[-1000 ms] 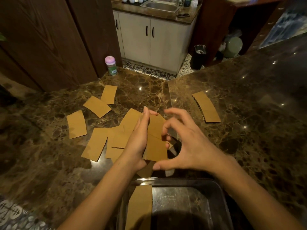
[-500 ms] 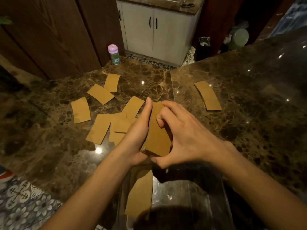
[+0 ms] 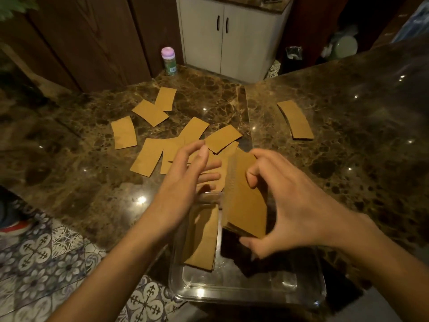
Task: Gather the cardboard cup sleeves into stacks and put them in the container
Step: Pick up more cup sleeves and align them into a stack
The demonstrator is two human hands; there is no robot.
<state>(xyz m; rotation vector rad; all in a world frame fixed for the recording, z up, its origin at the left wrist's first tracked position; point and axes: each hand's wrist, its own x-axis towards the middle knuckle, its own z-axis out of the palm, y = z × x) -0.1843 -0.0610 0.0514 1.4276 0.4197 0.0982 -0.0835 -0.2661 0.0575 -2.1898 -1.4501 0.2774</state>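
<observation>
As the right hand gripped a stack of cardboard sleeves end to end between thumb and curled fingers, it held the stack tilted above the clear container. The left hand, blurred, hovered just beside the stack, fingers spread and holding nothing. Inside the container, flat sleeves lay along its left side. Beyond it, loose sleeves lay scattered on the marble counter, with a separate pile well apart to the right.

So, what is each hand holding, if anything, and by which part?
The right hand grips the stack of brown cardboard cup sleeves by its ends: thumb near, fingers far. The left hand holds nothing.
</observation>
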